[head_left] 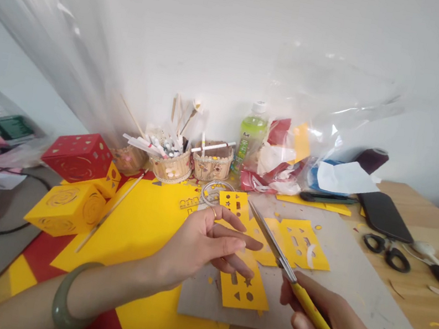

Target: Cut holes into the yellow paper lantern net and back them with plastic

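My left hand (212, 245), wearing a ring and a green bangle, hovers over a yellow paper cutout (237, 296) with its fingers apart and nothing visible in them. The cutout is pierced with star, triangle and hexagon holes and joins other yellow panels (302, 237), partly hidden behind my fingers. Gripped in my right hand (329, 315) is a long tool (315, 310) with a yellow handle and a narrow, pointed metal end; its exact kind is unclear. Its tip points up and left above the panels. A small whitish strip (310, 255) lies on the right panel.
Under the cutout lies a grey board (365, 301). Yellow sheets (125, 227) spread to the left, beside a red box (77, 157) and a yellow box (65, 206). Baskets (212, 168), a green-liquid bottle (252, 131), black-handled scissors (388, 251) and a phone (385, 215) stand or lie around.
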{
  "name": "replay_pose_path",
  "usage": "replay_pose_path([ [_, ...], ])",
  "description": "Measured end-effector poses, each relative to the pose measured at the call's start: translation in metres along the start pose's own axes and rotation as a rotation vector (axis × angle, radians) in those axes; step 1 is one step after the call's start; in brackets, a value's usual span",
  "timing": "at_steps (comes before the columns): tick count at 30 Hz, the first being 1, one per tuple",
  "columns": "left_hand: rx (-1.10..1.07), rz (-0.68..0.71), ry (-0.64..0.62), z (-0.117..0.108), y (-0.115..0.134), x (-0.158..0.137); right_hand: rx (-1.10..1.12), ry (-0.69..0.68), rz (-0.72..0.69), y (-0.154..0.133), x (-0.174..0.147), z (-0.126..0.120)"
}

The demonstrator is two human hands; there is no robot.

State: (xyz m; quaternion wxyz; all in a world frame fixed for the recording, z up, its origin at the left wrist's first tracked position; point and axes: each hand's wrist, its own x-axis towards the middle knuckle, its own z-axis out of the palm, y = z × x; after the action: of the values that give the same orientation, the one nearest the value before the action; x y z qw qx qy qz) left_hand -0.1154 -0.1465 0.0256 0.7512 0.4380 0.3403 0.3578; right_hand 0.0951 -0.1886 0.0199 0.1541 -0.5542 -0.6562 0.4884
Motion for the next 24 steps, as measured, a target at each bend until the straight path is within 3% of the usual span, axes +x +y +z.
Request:
replay_pose_path([
  [8,0.1,0.046,0.1,-0.014,0.016,0.004,-0.007,-0.004,-0.051,-0.027,0.029,-0.01],
  [16,0.134,0.145,0.323,-0.047,0.042,0.013,-0.034,-0.007,-0.155,-0.06,0.082,-0.012],
  [21,0.175,0.104,0.377,-0.073,0.048,0.022,-0.114,-0.01,-0.17,-0.056,0.102,-0.01],
  [24,0.238,0.177,0.429,-0.085,0.052,0.024,-0.035,-0.045,-0.148,-0.046,0.102,-0.015],
])
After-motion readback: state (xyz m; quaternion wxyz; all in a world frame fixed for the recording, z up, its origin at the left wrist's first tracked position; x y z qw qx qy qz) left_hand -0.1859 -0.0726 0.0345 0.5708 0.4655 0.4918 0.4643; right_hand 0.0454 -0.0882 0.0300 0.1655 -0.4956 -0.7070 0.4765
